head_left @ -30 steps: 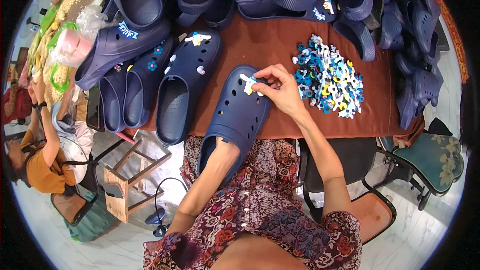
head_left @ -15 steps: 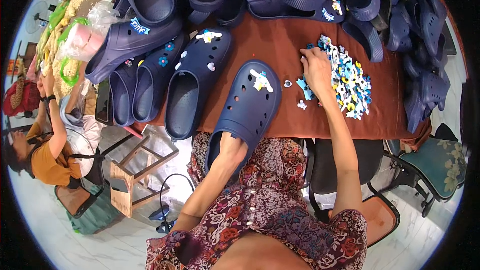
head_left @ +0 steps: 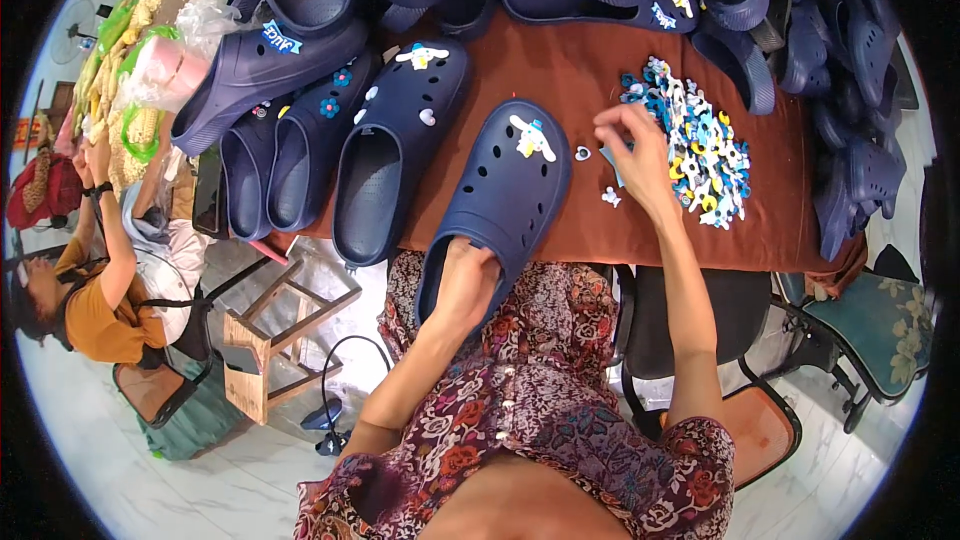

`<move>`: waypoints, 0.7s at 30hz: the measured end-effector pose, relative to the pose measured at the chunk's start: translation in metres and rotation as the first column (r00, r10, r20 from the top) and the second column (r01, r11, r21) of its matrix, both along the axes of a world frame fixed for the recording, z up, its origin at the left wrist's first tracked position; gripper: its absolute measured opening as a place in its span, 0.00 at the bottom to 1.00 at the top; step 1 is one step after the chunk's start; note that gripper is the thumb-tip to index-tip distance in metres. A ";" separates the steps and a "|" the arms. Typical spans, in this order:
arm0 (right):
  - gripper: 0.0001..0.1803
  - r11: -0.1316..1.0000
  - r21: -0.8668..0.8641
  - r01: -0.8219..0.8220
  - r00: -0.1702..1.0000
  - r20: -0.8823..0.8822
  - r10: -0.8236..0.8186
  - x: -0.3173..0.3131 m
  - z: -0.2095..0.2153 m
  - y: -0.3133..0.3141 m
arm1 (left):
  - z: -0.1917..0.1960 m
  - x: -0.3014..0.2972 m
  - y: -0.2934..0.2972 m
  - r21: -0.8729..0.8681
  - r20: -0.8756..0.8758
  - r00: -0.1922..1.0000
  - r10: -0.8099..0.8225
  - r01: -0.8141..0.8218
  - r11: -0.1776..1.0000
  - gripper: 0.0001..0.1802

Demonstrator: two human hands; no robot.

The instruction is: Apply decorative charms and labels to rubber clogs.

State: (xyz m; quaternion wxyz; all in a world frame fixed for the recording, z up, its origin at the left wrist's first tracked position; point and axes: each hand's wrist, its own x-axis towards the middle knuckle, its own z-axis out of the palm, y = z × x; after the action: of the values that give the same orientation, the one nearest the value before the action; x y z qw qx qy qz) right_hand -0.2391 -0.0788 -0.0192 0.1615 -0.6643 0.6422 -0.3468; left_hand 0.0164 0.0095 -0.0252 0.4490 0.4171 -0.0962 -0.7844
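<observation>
A navy clog [head_left: 500, 190] lies toe-away on the brown cloth of the table [head_left: 560, 70], with a white character charm [head_left: 532, 137] fixed near its toe. My left hand [head_left: 465, 280] is pushed into the clog's heel opening and holds it. My right hand [head_left: 635, 155] hovers between the clog and a pile of small blue, white and yellow charms [head_left: 705, 155], fingers curled downward. Whether a charm sits in those fingers is hidden. Two loose charms [head_left: 582, 152] lie on the cloth beside the clog's toe.
More navy clogs lie in a row to the left [head_left: 390, 150] and heaped along the back and right [head_left: 850, 90]. Plastic bags [head_left: 170, 60] sit at far left. Another person [head_left: 100, 280] sits low on the left beside a wooden stool [head_left: 270, 340]. A cushioned chair [head_left: 880, 330] stands right.
My right hand left the white charm on the clog, reached into the charm pile, and now has drawn back a little toward the clog. The left hand stayed in the clog.
</observation>
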 end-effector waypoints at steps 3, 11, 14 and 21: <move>0.05 0.960 0.183 -0.213 0.857 0.506 0.094 0.014 0.005 0.028 | -0.003 0.012 0.006 -0.139 0.002 0.990 -0.144 0.143 0.980 0.31; 0.06 0.924 0.195 -0.328 0.721 0.683 0.112 0.055 0.004 0.068 | 0.012 0.004 0.006 -0.275 0.099 0.972 -0.211 0.231 0.933 0.36; 0.06 0.948 0.147 -0.283 0.762 0.634 0.129 0.061 0.005 0.067 | 0.011 -0.001 0.007 -0.201 0.178 0.965 -0.190 0.225 0.954 0.37; 0.06 0.955 0.196 -0.223 0.808 0.585 0.069 0.061 0.009 0.064 | 0.004 -0.002 0.010 -0.203 0.201 0.964 -0.176 0.217 0.955 0.35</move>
State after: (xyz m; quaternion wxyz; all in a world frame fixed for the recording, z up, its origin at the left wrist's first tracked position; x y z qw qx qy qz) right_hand -0.1781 -0.0148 -0.0106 0.4570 -0.5507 0.5498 -0.4309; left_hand 0.0141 0.0191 -0.0213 0.4017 0.4218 -0.2652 -0.7684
